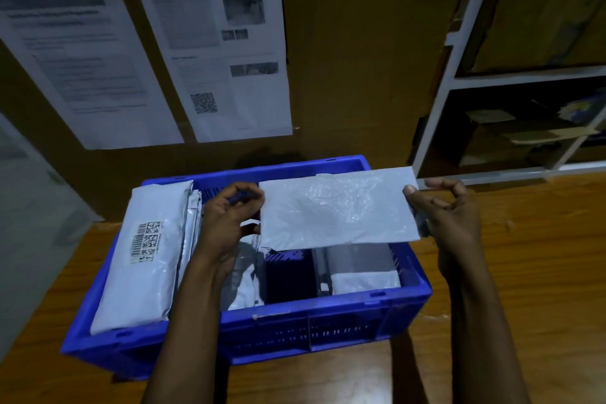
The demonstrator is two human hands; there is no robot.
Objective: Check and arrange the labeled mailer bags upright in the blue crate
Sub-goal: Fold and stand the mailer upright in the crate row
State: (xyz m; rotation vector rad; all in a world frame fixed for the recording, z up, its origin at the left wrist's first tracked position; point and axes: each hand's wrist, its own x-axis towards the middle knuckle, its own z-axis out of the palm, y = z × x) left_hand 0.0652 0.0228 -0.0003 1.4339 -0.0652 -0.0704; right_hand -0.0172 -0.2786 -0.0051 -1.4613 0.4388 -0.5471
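Looks like a warehouse packing station: printed instruction sheets taped on cardboard backing, white shelving with boxes, wooden worktable, blue crate of mailer bags.

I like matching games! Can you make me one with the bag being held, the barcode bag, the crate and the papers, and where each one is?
Things:
1. held bag
2. barcode bag
3. crate
4. papers

Places:
A. on the table
B. on the cardboard wall
C. at the left end inside the crate
D. pinched by the left hand and the right hand

Pairs: 1-D, 2-C, 3-A, 4-B.
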